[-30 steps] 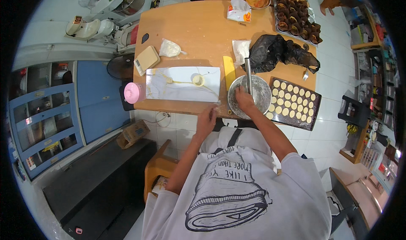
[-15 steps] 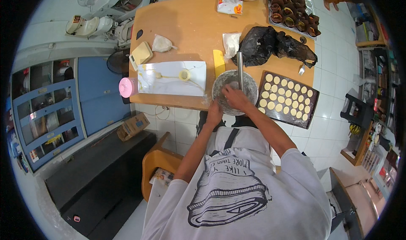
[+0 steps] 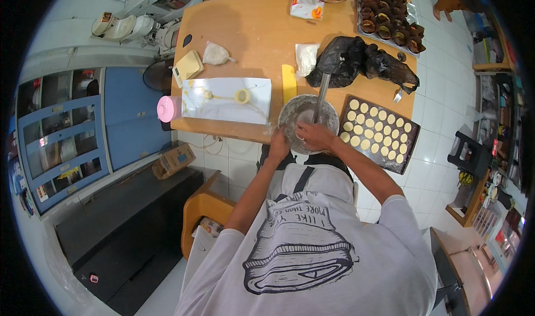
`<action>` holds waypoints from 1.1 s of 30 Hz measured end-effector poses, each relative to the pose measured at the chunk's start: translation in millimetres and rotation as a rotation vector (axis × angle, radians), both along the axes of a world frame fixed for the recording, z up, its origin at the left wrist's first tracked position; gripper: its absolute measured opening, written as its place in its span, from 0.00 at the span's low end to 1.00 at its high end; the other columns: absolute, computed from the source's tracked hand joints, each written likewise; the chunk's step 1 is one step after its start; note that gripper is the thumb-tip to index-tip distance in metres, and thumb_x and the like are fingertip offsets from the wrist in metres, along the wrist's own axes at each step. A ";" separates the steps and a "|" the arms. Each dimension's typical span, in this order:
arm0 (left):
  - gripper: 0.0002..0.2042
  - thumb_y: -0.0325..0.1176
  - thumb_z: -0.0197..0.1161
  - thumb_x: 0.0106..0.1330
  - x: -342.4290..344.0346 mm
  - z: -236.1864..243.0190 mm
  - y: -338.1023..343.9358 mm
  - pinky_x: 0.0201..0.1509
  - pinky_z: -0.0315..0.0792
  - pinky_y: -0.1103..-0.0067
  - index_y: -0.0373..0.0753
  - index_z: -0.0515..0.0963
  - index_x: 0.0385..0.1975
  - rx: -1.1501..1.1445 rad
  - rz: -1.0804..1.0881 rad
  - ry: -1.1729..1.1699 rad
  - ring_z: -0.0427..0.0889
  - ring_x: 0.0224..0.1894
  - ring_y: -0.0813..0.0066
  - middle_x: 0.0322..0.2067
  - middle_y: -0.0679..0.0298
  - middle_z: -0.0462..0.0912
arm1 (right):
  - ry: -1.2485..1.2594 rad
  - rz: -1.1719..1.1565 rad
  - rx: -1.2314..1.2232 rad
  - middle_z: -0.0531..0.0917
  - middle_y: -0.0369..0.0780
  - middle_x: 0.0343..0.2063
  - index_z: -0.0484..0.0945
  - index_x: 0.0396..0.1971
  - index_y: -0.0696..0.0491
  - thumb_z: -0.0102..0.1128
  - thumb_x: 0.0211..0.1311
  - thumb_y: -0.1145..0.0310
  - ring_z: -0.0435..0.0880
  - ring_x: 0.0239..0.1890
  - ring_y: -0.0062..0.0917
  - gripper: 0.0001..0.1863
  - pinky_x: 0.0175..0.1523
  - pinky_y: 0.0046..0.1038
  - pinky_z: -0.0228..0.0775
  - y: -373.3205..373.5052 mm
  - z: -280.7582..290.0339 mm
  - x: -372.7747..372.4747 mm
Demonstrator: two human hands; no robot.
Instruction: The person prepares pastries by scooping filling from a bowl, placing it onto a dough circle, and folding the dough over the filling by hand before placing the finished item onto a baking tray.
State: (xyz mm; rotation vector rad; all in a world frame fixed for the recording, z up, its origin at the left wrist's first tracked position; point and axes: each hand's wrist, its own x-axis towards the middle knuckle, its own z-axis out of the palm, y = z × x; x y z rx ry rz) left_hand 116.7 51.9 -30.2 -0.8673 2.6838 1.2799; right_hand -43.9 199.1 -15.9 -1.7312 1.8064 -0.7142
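Observation:
A flour-dusted metal bowl (image 3: 331,112) sits at the table's front edge, with a steel rod (image 3: 323,87) leaning in it. My left hand (image 3: 280,140) has closed fingers on the bowl's left rim. My right hand (image 3: 311,135) is inside the bowl, fingers curled, their contents too small to make out. Left of the bowl lies a white marbled sheet (image 3: 212,112) with a pale ring (image 3: 242,96) on it. A yellow flat strip (image 3: 288,82) lies behind the bowl. To the right, a dark tray (image 3: 405,160) holds several pale dough rounds (image 3: 369,121).
A black plastic bag (image 3: 334,62), white pouch (image 3: 306,58), fork (image 3: 398,96), scale (image 3: 188,66), pink container (image 3: 167,108) and tray of brown cups (image 3: 383,16) share the table (image 3: 239,26). An orange chair (image 3: 195,210) stands below. Another person's hand (image 3: 444,6) shows at top right.
My left hand has moved from the table edge right onto the bowl's rim. My right hand has shifted slightly down inside the bowl. The bowl sits a little left of where it was.

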 end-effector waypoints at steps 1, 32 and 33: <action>0.26 0.15 0.51 0.57 2.1 1.3 0.8 0.62 0.69 0.57 0.33 0.71 0.60 -0.019 0.004 0.042 0.75 0.56 0.37 0.50 0.36 0.77 | -0.005 0.006 0.000 0.72 0.47 0.48 0.68 0.47 0.54 0.65 0.52 0.70 0.82 0.43 0.45 0.22 0.42 0.45 0.79 1.4 8.2 2.5; 0.18 0.47 0.53 0.76 -50.1 118.6 15.2 0.32 0.76 0.83 0.37 0.79 0.43 0.811 0.410 0.127 0.81 0.35 0.81 0.37 0.65 0.81 | -0.122 -0.601 -0.335 0.76 0.46 0.53 0.69 0.59 0.55 0.73 0.52 0.70 0.75 0.57 0.37 0.33 0.60 0.37 0.68 3.3 136.3 5.5; 0.16 0.44 0.53 0.75 -47.3 113.9 13.4 0.28 0.73 0.83 0.37 0.79 0.41 0.831 0.418 0.137 0.80 0.32 0.81 0.36 0.65 0.80 | -0.114 -0.597 -0.340 0.76 0.46 0.53 0.69 0.59 0.55 0.73 0.52 0.70 0.75 0.57 0.37 0.33 0.60 0.37 0.68 4.6 143.0 2.0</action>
